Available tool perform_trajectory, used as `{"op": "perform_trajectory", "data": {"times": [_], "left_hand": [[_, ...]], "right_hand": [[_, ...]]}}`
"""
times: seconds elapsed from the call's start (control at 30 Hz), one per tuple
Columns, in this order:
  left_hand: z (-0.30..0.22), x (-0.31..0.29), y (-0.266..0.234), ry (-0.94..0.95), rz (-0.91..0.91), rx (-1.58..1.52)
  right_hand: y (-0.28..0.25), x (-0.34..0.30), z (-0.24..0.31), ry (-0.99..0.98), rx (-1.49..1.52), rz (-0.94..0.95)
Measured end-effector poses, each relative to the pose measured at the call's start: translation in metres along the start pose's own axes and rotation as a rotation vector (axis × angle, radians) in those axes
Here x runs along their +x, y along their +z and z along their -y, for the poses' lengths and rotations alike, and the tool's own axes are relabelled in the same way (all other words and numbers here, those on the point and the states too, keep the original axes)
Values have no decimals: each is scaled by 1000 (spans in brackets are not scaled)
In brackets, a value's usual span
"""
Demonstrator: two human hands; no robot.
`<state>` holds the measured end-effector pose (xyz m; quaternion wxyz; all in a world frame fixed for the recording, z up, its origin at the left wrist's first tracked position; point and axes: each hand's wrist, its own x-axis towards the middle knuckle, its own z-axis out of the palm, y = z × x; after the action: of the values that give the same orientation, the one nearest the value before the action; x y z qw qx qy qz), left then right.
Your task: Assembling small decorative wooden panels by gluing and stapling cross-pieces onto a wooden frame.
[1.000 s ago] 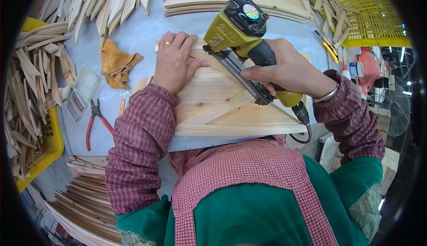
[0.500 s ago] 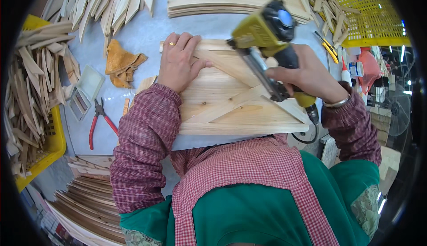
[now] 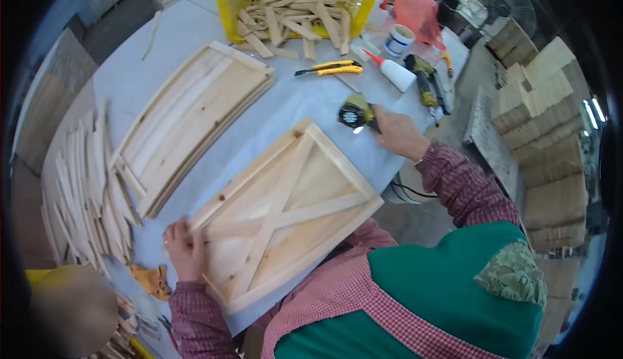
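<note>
A framed wooden panel (image 3: 311,213) with crossed slats lies at an angle on the table in front of me. My left hand (image 3: 184,250) grips its left edge, slightly smeared by motion. My right hand (image 3: 400,133) is wrapped round the handle of a yellow-green and black nail gun (image 3: 355,111). The nail gun is beyond the panel's right corner, off the slats; its nose is hidden from view. Farther off lie a yellow utility knife (image 3: 329,68) and a white glue bottle (image 3: 393,73) with a red tip.
Stacked panels (image 3: 195,122) and loose wood strips (image 3: 87,190) lie at left. A yellow crate (image 3: 227,8) of offcuts stands at the back. A second power tool (image 3: 425,81) and a white tub (image 3: 398,39) are at right. An orange cloth (image 3: 150,281) lies near my left hand.
The whole view has turned to the right. My right hand has taken the nail gun away from the panel's slats. My left hand has shifted from on top of the panel to its left edge.
</note>
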<state>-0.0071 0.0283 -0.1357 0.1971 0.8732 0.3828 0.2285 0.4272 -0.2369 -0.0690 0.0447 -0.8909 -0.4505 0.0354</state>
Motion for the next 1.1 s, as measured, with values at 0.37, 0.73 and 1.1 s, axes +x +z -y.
{"op": "perform_trajectory", "data": {"times": [0.37, 0.73, 1.1], "left_hand": [[-39, 54, 18, 300, 227, 171], [-89, -56, -140, -102, 2, 267], [-233, -491, -257, -1221, -978, 126]], "right_hand": [[27, 43, -48, 178, -95, -128], [10, 98, 28, -453, 20, -462], [99, 232, 179, -1047, 94, -465]]}}
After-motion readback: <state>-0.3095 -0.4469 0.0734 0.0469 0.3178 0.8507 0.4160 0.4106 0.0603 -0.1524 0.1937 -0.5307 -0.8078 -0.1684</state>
